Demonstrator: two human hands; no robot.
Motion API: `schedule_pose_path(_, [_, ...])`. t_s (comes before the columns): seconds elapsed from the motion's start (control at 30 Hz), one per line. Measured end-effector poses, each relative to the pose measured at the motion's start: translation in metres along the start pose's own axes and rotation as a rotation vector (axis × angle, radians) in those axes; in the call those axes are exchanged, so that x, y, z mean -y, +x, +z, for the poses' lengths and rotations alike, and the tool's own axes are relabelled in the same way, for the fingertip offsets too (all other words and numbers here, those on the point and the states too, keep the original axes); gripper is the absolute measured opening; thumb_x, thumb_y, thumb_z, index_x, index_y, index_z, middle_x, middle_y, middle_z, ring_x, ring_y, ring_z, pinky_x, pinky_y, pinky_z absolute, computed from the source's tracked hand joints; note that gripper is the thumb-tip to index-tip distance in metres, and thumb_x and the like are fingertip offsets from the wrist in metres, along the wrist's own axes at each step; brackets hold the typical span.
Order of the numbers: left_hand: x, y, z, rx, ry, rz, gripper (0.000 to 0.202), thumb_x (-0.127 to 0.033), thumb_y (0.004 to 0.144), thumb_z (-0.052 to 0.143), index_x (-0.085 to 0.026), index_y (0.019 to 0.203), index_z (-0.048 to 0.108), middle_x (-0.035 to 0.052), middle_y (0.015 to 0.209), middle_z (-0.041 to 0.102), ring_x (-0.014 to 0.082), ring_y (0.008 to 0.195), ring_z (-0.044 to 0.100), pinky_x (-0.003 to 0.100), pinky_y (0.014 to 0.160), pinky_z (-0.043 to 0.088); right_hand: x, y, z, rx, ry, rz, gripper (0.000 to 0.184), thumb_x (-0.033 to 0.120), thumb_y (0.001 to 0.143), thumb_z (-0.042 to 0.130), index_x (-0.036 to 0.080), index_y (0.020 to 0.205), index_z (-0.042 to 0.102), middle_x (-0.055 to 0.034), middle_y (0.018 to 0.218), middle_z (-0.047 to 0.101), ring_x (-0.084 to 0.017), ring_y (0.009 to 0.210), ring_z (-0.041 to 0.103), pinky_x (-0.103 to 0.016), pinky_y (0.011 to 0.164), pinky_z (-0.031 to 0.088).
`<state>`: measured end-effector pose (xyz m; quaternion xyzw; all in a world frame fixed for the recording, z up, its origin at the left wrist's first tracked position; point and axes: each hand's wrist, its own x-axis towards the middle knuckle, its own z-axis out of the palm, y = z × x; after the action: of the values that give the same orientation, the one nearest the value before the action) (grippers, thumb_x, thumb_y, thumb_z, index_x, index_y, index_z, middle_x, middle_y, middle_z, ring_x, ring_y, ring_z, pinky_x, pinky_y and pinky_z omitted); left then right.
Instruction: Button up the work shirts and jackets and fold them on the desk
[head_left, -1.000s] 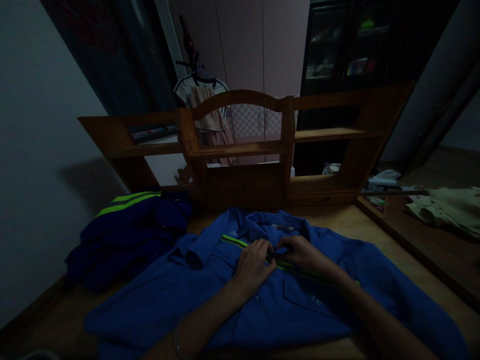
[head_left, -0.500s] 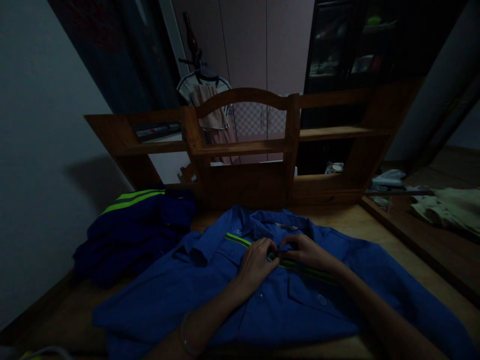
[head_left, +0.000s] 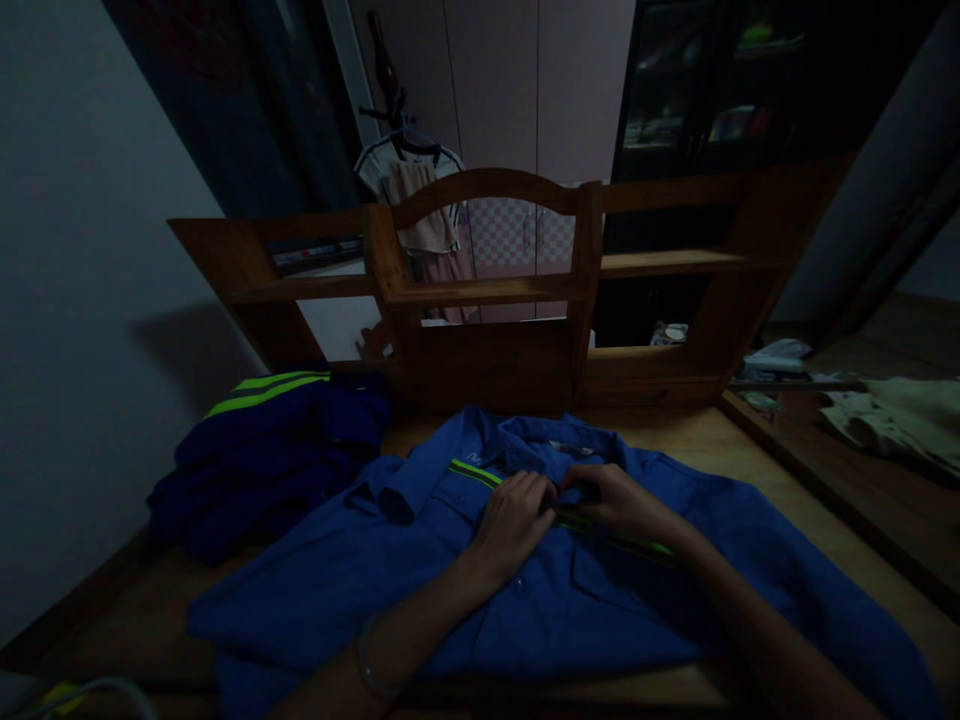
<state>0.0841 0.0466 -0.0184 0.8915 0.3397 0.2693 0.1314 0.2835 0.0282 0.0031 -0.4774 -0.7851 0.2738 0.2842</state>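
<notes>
Blue shirt (head_left: 555, 610) pinched by left hand (head_left: 514, 515) and right hand (head_left: 624, 502), close together, perhaps liable to slide off near edge of tabletop (head_left: 697, 435) if tugged.

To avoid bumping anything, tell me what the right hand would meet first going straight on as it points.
The right hand would likely meet the left hand, just ahead over the blue shirt; depth there is unclear.

One left hand (head_left: 511, 518) and one right hand (head_left: 624, 500) make two bare hands, with one bracelet (head_left: 362, 655). Count one blue collared shirt (head_left: 420, 575) with two chest-pocket flaps (head_left: 611, 585), one heap of darker blue clothing (head_left: 262, 475) with two lime bands (head_left: 240, 403), one wooden shelf unit (head_left: 484, 292), one coat stand (head_left: 385, 75) and one dark glass-fronted cabinet (head_left: 701, 70).
</notes>
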Motion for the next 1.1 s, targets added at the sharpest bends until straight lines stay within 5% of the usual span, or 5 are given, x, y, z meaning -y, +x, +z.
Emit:
schedule_pose_path(0.17, [-0.009, 0.000, -0.006, -0.044, -0.036, 0.006, 0.011, -0.017, 0.082, 0.053, -0.019, 0.093, 0.052, 0.0039, 0.091, 0.059, 0.0205, 0.092, 0.054, 0.033, 0.085, 0.040, 0.003, -0.002, -0.009, 0.004, 0.015, -0.004, 0.032, 0.011, 0.070, 0.058, 0.021, 0.099, 0.069, -0.0013, 0.099, 0.069, -0.020, 0.092, 0.061, -0.029, 0.083, 0.044])
schedule_pose_path(0.4, [0.009, 0.013, -0.019, 0.094, -0.658, -0.175, 0.031, -0.041, 0.094, 0.036, -0.018, 0.096, 0.057, 0.0019, 0.088, 0.065, 0.0150, 0.084, 0.062, 0.026, 0.077, 0.046, 0.009, -0.006, -0.024, 0.021, 0.119, 0.095, 0.027, 0.020, 0.076, 0.056, 0.020, 0.100, 0.070, -0.0009, 0.095, 0.069, -0.021, 0.089, 0.062, -0.031, 0.082, 0.045])
schedule_pose_path(0.57, [0.025, 0.015, -0.023, 0.108, -0.481, -0.008, 0.032, -0.041, 0.082, 0.061, -0.020, 0.107, 0.061, 0.0058, 0.109, 0.062, 0.0201, 0.104, 0.057, 0.031, 0.094, 0.042, 0.022, -0.008, -0.038, 0.089, 0.258, 0.058, 0.021, 0.026, 0.079, 0.059, 0.018, 0.094, 0.071, -0.0011, 0.095, 0.069, -0.021, 0.093, 0.061, -0.029, 0.088, 0.043])
schedule_pose_path(0.8, [0.040, 0.010, -0.015, 0.184, -0.240, 0.017, 0.059, -0.049, 0.077, 0.064, -0.029, 0.130, 0.048, 0.0075, 0.149, 0.026, 0.0276, 0.136, 0.026, 0.042, 0.110, 0.027, 0.019, -0.011, -0.041, 0.236, 0.161, 0.131, 0.035, 0.048, 0.075, 0.064, 0.018, 0.092, 0.071, 0.0002, 0.086, 0.068, -0.019, 0.083, 0.060, -0.025, 0.074, 0.045])
schedule_pose_path(1.1, [0.050, 0.017, -0.013, 0.074, -0.256, -0.055, 0.041, -0.050, 0.079, 0.061, -0.023, 0.109, 0.061, 0.0054, 0.109, 0.055, 0.0201, 0.106, 0.053, 0.032, 0.094, 0.041, -0.021, -0.007, -0.024, 0.160, -0.077, 0.203, 0.043, 0.053, 0.073, 0.063, 0.019, 0.097, 0.070, -0.0028, 0.093, 0.069, -0.023, 0.083, 0.061, -0.029, 0.072, 0.044])
